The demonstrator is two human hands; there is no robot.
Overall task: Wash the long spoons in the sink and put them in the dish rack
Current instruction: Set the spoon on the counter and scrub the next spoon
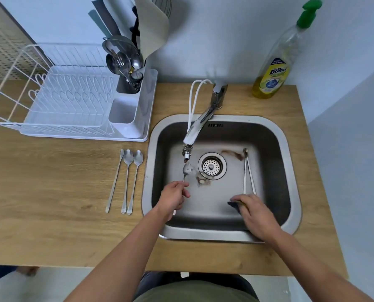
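Left hand (pixel 173 195) gripping long spoon (pixel 187 170) under faucet (pixel 198 129); right hand (pixel 257 216) clutching sponge (pixel 236 205) in sink (pixel 290 192). Yellow dish soap bottle (pixel 275 70), label script not readable.

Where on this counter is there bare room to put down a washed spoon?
Bare wood lies left of the three spoons, below the dish rack. The strip between those spoons and the sink is crowded. The white compartment looks empty; the cutlery holder behind is packed.
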